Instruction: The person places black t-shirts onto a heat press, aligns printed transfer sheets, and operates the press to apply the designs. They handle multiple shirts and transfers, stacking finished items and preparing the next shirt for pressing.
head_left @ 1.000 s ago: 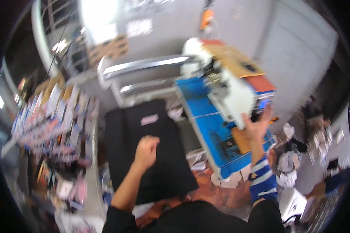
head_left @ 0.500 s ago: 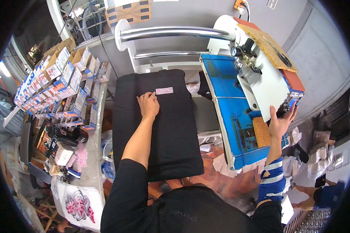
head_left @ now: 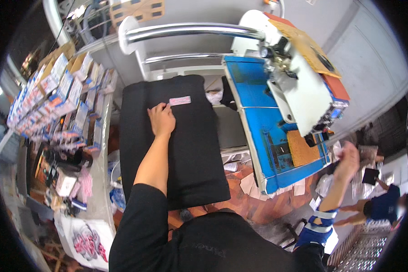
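A black cloth [head_left: 186, 149], probably a garment, is spread flat over the left platen of a heat press. Near its top lies a small pink-and-white printed strip [head_left: 180, 100]. My left hand [head_left: 162, 119] rests on the cloth, fingers loosely extended, with a fingertip at the strip's left end. To the right stands the white press head [head_left: 299, 86], which carries a gauge and a small control panel and sits over the blue right platen [head_left: 258, 119]. My right hand [head_left: 347, 161] is in the air beside that platen, apart from the head; motion blurs its fingers.
Open cardboard boxes [head_left: 61, 95] are stacked on the left table, above a printed sheet [head_left: 87, 242]. A chrome bar [head_left: 192, 31] spans the back of the press. A brown pad [head_left: 302, 149] lies on the blue platen. Another person [head_left: 381, 201] is at far right.
My right hand has left the press head's control end and moved down and to the right. My left hand remains by the strip. The whole view has shifted slightly.
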Demonstrator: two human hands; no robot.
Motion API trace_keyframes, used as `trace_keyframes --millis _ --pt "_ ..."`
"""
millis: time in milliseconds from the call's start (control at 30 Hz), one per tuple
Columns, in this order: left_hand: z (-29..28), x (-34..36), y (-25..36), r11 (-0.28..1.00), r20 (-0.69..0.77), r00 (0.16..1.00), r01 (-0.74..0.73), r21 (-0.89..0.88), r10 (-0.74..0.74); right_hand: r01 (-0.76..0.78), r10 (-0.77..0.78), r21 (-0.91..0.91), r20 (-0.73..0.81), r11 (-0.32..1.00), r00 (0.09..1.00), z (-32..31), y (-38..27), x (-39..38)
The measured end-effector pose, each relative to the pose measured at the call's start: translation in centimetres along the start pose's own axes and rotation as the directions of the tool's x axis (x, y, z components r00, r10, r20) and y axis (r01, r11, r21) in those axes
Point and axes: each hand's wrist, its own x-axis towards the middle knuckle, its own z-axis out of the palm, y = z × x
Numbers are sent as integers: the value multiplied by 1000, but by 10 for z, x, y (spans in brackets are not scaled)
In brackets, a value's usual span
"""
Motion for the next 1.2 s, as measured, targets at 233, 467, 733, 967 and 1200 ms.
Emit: trace_keyframes --millis 233,467,733,967,1200 --pt "-21 11 0 994 -22 994 -110 -19 109 -18 44 -84 325 996 945 41 33 -77" --pt "27 12 -16 983 91 989 -125 132 113 498 -514 337 -48 799 856 -135 -181 -81" --pt "-27 -9 32 946 32 952 -305 110 303 535 -502 95 -243 839 830 -241 -211 -89" --pt "-44 -5 43 997 -6 997 -79 -16 79 215 -221 -576 60 789 973 -207 -101 -104" --pt "-39 -9 43 995 -128 987 -96 -7 95 105 -43 345 -183 933 982 -220 -141 -120"
